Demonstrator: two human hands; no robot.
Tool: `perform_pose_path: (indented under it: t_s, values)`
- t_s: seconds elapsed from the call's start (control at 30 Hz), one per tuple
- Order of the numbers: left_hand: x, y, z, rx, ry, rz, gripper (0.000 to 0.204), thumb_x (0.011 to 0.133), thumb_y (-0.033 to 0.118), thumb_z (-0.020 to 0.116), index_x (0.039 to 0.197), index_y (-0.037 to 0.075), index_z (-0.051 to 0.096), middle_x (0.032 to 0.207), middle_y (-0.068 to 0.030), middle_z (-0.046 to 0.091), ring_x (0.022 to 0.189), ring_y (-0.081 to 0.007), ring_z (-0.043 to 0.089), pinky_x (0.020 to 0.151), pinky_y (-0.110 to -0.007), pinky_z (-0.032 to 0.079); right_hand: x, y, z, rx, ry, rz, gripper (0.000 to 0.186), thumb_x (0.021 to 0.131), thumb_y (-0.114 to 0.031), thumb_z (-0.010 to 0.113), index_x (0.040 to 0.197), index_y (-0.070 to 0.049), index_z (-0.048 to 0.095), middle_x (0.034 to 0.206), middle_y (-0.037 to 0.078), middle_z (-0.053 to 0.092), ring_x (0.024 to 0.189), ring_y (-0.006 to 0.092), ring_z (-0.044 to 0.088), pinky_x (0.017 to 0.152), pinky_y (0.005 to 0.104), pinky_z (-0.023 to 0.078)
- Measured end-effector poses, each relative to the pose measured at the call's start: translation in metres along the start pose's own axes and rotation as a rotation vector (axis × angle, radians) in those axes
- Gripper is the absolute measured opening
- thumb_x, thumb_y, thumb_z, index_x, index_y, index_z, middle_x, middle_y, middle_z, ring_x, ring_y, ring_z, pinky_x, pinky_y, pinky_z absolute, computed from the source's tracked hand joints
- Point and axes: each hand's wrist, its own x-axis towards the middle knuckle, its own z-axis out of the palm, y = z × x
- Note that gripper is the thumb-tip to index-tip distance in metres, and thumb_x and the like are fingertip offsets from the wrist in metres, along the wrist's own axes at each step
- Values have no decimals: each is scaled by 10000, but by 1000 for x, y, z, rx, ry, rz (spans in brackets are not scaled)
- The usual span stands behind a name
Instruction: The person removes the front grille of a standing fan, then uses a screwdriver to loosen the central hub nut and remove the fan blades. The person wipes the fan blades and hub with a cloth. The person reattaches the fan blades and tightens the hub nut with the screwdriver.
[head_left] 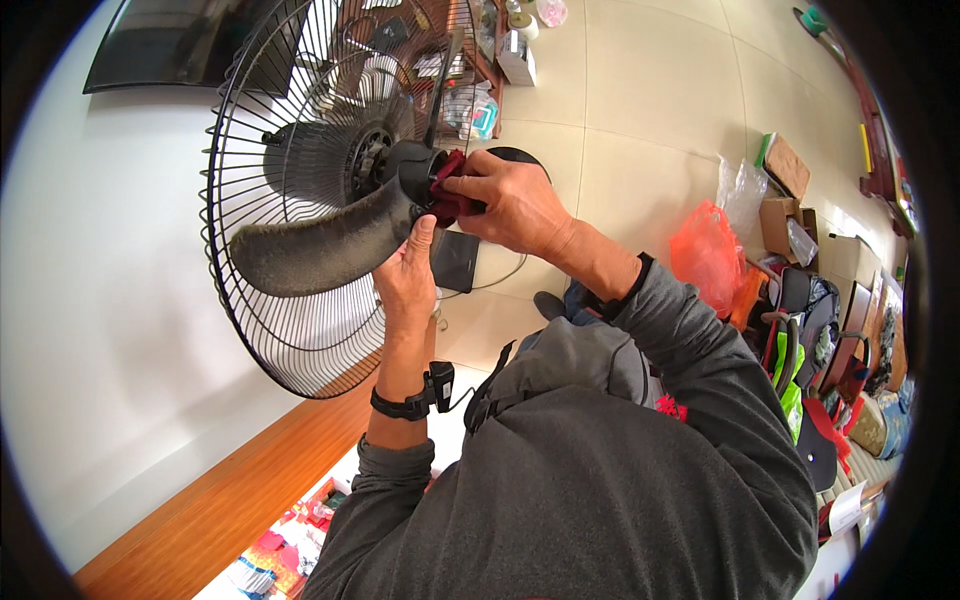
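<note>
A black fan blade [315, 245] with a dusty, greyish surface stretches left from its hub [410, 165]. My left hand [407, 275] grips the blade assembly from below, its thumb pressed up near the hub. Over the hub's right side, my right hand [515, 205] pinches a dark red cloth [452, 183] against it. The cloth is bunched, and its far end is hidden behind my fingers. Behind the blades stand the fan's round wire guard [243, 330] and its dark motor housing [300, 158]. Another blade [442, 85] points away from me, seen nearly edge-on.
A white wall with a dark screen [180, 50] rises at the left, above a wooden ledge [250, 500]. Pale tiles [650, 70] cover the floor. An orange-red plastic bag [708, 255], cardboard boxes [780, 225] and assorted bags crowd the right side. Shelves with clutter stand beyond the guard.
</note>
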Motion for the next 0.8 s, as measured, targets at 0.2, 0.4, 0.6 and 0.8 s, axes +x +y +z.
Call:
perform_pose_path:
  t_s: [0.2, 0.4, 0.6, 0.8]
  values:
    - [5, 2, 1, -51, 59, 103, 329, 1027, 207, 752, 1168, -86, 705, 1120, -77, 740, 987, -138, 643, 912, -272, 502, 1, 5, 13, 929, -174, 337, 358, 760, -156, 834, 1092, -30, 796, 936, 85, 746, 829, 170, 700, 811, 301, 559]
    - [12, 2, 5, -182, 91, 96, 315, 992, 247, 801, 1084, -29, 679, 996, 6, 686, 889, -100, 595, 826, -253, 480, -8, 14, 5, 1227, -249, 635, 312, 821, -168, 843, 1045, 42, 789, 863, 19, 743, 821, 93, 655, 765, 283, 550]
    - [15, 12, 1, -137, 92, 40, 300, 974, 253, 825, 1045, 22, 649, 876, 58, 581, 738, -49, 436, 686, -212, 380, -12, 4, -13, 201, 176, 151, 402, 779, -115, 841, 1178, -90, 798, 955, 78, 719, 795, 222, 703, 750, 325, 574]
    - [20, 28, 2, -49, 90, -31, 332, 999, 247, 792, 1159, 1, 637, 982, 16, 603, 860, -85, 486, 777, -242, 422, -2, -12, 2, -53, 191, -19, 443, 731, -232, 856, 1162, -150, 797, 1014, 92, 665, 825, 309, 712, 686, 420, 578]
